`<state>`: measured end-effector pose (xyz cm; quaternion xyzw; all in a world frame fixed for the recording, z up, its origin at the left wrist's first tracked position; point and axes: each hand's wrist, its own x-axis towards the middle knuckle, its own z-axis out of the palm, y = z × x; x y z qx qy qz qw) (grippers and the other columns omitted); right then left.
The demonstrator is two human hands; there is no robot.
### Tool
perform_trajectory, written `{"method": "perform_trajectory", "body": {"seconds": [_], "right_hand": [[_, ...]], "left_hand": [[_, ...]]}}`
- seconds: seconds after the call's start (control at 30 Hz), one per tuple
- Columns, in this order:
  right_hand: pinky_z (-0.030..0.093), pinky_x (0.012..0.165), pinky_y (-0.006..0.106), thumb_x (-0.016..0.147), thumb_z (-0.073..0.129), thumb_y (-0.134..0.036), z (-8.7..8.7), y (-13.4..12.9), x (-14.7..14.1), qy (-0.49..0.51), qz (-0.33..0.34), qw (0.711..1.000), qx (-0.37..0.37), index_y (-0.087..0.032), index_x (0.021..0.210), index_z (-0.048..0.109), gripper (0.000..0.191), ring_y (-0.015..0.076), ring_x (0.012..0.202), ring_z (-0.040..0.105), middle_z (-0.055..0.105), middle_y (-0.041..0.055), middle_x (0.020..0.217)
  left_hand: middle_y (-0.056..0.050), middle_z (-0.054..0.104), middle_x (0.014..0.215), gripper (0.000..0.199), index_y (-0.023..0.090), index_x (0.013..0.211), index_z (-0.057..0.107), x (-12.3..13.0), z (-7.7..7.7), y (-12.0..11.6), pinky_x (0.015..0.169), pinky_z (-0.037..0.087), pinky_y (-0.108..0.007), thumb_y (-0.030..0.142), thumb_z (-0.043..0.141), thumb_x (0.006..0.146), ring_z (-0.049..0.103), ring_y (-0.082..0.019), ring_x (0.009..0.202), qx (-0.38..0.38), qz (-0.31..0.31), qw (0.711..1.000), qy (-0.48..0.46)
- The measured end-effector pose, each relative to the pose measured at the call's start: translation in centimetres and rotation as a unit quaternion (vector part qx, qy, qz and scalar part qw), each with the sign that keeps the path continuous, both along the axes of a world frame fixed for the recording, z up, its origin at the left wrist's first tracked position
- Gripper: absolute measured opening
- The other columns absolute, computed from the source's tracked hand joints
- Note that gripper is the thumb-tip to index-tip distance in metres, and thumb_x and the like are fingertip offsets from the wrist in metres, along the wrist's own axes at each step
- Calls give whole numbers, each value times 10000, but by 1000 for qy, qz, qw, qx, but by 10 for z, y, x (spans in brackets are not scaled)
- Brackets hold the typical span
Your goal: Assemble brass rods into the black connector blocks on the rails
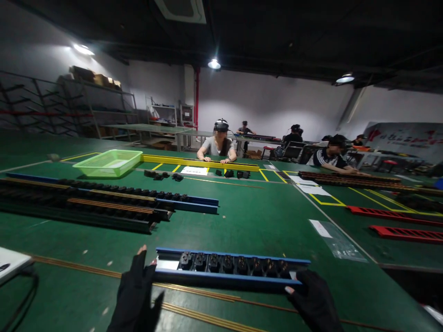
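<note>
My left hand (135, 293) and my right hand (313, 299), both in black fingerless gloves, grip opposite ends of a blue metal rail (228, 280) at the near edge of the view. A row of several black connector blocks (228, 264) sits in its channel. The rail lies low over the green work table (263, 230), and I cannot tell whether it touches. Thin brass strips (207, 313) lie on the table beneath and in front of it. Several long rails with black blocks (104, 198) lie farther out to the left.
A green plastic basket (107, 163), a yellow rail (200, 163) and loose black connectors (159, 175) lie across the table. A seated co-worker (218, 147) faces me beyond it. Another co-worker (330, 157) works at the right, near red racks (408, 234). A clear plastic bag (341, 244) lies nearby.
</note>
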<state>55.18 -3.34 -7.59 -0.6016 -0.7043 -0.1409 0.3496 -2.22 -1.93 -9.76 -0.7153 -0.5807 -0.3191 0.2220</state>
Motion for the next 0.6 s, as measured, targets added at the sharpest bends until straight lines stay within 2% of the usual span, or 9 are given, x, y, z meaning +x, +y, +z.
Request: {"method": "perform_trajectory", "body": {"seconds": [0.07, 0.17, 0.3, 0.43, 0.53, 0.6], "right_hand": [[600, 727, 448, 817, 679, -561, 4, 0, -2, -1, 5, 1000, -1, -152, 867, 757, 419, 311, 812, 723, 759, 147, 878], [595, 715, 432, 820, 675, -538, 8, 0, -8, -2, 12, 1000, -5, -168, 853, 758, 380, 299, 789, 725, 762, 124, 855], [584, 730, 393, 844, 675, -502, 14, -5, -25, -17, 30, 999, -34, -196, 881, 757, 319, 275, 821, 730, 772, 98, 901], [563, 730, 386, 873, 663, -478, 20, -12, -41, -47, 36, 998, -24, -202, 902, 744, 290, 267, 825, 725, 764, 84, 896], [548, 804, 437, 873, 670, -477, 21, -14, -46, -70, 40, 997, 14, -210, 950, 729, 284, 279, 855, 728, 771, 77, 928], [520, 890, 507, 898, 639, -477, 19, -14, -45, -78, 26, 996, 40, -209, 1035, 708, 309, 304, 922, 726, 775, 90, 998]], "left_hand": [[-209, 551, 1500, 624, 264, 1459, 424, 12, -8, -14, 950, 550, -476, 229, 555, 849, 597, -358, 1316, 15, -15, 1000, 18], [-224, 600, 1440, 459, 240, 1361, 525, 12, -11, -22, 933, 540, -484, 200, 498, 904, 660, -340, 1224, 35, -6, 998, 51], [-238, 575, 1462, 387, 211, 1302, 592, 1, -13, -26, 968, 506, -501, 239, 523, 923, 609, -349, 1291, -8, 11, 997, 74], [-216, 553, 1488, 392, 216, 1271, 636, 6, -16, -30, 1037, 433, -608, 221, 459, 921, 556, -383, 1328, -54, 108, 992, 40], [-186, 523, 1518, 404, 220, 1267, 648, 14, -16, -33, 1118, 352, -648, 207, 463, 908, 416, -407, 1449, -60, 125, 990, 13], [-193, 529, 1503, 407, 216, 1278, 631, 15, -13, -34, 1105, 366, -662, 210, 466, 906, 415, -425, 1445, -66, 115, 991, 1]]}}
